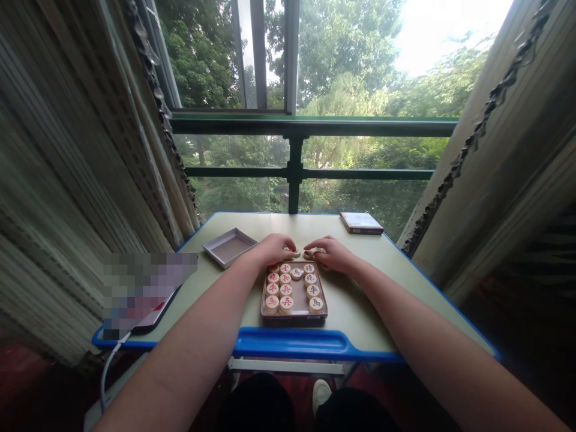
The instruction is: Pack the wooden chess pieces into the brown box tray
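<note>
A shallow box (299,312) of xiangqi pieces lies in front of me, with red-marked pieces (285,304) in two columns at the left and black-marked pieces (315,305) down the right side. One black-marked piece (296,273) sits between them at the far end; bare box floor shows below it. Just beyond the box, my left hand (275,247) has its fingers curled onto a xiangqi piece (296,254). Facing it, my right hand (333,253) pinches another xiangqi piece (308,254) between thumb and fingers. My hands partly hide the far corners of the box.
An open, shallow box lid (229,247) lies at the left of the table (369,300). At the far right is a flat box (361,222). A blurred-out device with a cable (105,366) rests at the left edge. A blue tray ledge (292,342) runs along the front.
</note>
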The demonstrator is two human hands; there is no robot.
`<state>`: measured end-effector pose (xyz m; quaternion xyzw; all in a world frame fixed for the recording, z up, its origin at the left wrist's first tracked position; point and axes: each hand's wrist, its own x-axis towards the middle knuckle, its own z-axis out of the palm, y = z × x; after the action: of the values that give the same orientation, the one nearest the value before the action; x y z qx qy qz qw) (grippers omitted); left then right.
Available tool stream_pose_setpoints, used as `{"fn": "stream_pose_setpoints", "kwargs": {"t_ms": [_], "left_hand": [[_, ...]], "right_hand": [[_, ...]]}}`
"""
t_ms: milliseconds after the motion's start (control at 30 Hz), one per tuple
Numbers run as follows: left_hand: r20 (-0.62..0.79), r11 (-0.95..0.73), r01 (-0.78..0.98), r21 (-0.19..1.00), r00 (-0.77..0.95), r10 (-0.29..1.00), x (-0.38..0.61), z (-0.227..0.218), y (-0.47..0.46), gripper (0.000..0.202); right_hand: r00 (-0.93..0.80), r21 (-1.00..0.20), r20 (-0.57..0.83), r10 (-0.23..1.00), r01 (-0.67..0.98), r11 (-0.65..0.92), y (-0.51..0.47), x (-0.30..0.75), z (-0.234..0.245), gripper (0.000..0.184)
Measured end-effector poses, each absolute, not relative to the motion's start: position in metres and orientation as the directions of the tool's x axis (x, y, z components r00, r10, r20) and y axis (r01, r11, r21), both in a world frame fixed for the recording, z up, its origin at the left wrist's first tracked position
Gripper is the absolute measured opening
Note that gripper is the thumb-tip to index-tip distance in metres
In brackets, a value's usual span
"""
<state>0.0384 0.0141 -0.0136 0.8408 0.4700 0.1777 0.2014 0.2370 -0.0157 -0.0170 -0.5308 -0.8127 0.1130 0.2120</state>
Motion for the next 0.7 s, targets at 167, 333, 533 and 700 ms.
{"fn": "stream_pose_setpoints", "kwargs": {"t_ms": [167, 333, 533, 700], "left_hand": [[0.123, -0.467, 0.71, 0.527, 0.479, 0.869, 0.038, -0.017, 0.016, 0.023], [0.124, -0.464, 0.709, 0.531, 0.477, 0.87, 0.038, -0.015, 0.014, 0.023], [0.262, -0.497, 0.704, 0.508, 0.424, 0.867, 0.037, -0.018, 0.021, 0.032], [0.2, -0.481, 0.759, 0.438, 0.44, 0.876, 0.032, -0.024, 0.026, 0.036]], "right_hand": [[-0.351, -0.413, 0.233, 0.907, 0.808, 0.419, -0.016, 0.238, -0.017, 0.023], [-0.334, -0.451, 0.22, 0.917, 0.799, 0.399, -0.016, 0.238, -0.018, 0.025], [-0.315, -0.367, 0.281, 0.907, 0.838, 0.405, -0.015, 0.243, -0.016, 0.029], [-0.326, -0.368, 0.177, 0.929, 0.853, 0.37, -0.019, 0.254, -0.006, 0.025]]}}
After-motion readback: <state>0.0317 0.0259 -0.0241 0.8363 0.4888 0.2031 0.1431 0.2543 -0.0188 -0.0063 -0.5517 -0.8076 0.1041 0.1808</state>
